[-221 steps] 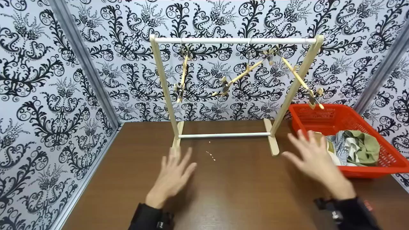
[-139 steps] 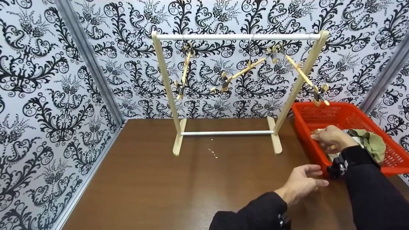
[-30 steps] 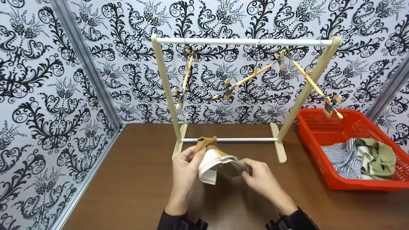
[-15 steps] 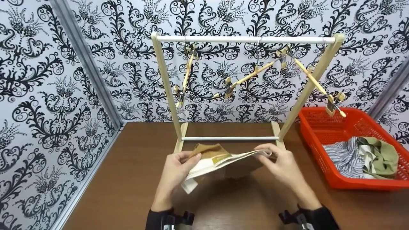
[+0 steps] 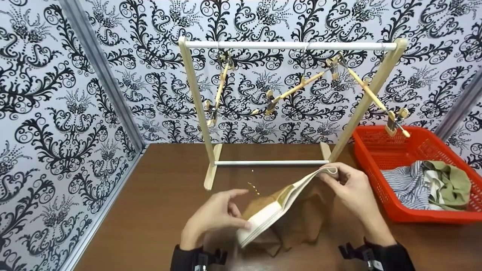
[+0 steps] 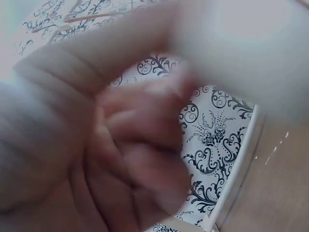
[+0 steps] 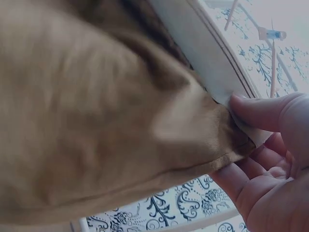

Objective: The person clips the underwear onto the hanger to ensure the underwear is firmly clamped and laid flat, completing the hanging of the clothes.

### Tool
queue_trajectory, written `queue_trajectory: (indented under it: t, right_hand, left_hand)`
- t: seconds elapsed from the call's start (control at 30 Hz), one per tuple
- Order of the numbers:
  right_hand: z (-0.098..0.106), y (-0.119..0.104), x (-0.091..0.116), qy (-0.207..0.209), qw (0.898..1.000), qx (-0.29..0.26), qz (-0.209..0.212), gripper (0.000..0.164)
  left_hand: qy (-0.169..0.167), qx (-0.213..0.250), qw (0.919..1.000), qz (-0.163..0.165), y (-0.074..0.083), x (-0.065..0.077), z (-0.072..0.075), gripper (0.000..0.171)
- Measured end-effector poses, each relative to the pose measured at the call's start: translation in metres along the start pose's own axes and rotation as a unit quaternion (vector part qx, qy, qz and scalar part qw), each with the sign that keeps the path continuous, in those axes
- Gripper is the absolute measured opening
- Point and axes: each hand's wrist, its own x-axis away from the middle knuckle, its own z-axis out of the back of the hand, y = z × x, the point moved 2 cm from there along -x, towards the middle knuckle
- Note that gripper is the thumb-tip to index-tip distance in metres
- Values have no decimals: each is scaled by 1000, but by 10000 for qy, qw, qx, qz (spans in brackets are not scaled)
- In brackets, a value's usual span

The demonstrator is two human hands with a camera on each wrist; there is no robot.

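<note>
A brown garment with a white waistband (image 5: 265,218) is stretched at a slant above the table, its brown cloth (image 7: 106,130) hanging below the band. My right hand (image 5: 354,188) pinches the band's upper right end between thumb and fingers, as the right wrist view also shows. At the lower left end is my left hand (image 5: 212,216); its thumb touches the band, while the index finger stands out straight, away from the cloth. In the left wrist view that hand (image 6: 130,140) is blurred, with the other fingers bent.
Behind stands a wooden rack with a white top rail (image 5: 263,45). From it hang a left hanger (image 5: 220,90), a middle hanger (image 5: 297,88) and a right hanger (image 5: 367,88), all with clips. At right, a red basket (image 5: 410,216) holds striped cloth (image 5: 403,184) and olive cloth (image 5: 452,184).
My hands came from the basket with the garment over the table. Since half a second ago, the right hand rose rightward with its end, the left end dropped, and my left fingers parted from the cloth.
</note>
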Motion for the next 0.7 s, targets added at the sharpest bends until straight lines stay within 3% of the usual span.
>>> queue_trajectory:
  t: [0.07,0.23,0.37,0.43,0.53,0.6,0.7]
  right_hand:
    - [2,2,0,-21,10000,30,-43,19]
    - [4,2,-1,-71,9999,58,-111,17]
    - [7,3,-2,12,9998,158,-106,17]
    - [9,4,-2,75,9996,234,-100,17]
    - [13,5,-3,136,9994,241,-186,16]
    - [14,6,-3,144,9994,138,-288,15]
    - [15,4,-3,86,9991,-29,-403,14]
  left_hand:
    - [-128,-150,9998,-73,-2,-1,-3,71]
    - [10,-844,9959,-324,-7,-5,-6,21]
    - [300,-1099,9927,-385,-8,-6,-4,12]
    - [493,-717,9954,-407,-9,-8,-2,13]
    - [960,340,9936,-488,-8,-11,1,16]
    - [1322,1077,9837,-561,-8,-14,3,18]
    - [1855,1727,9655,-606,-9,-18,5,22]
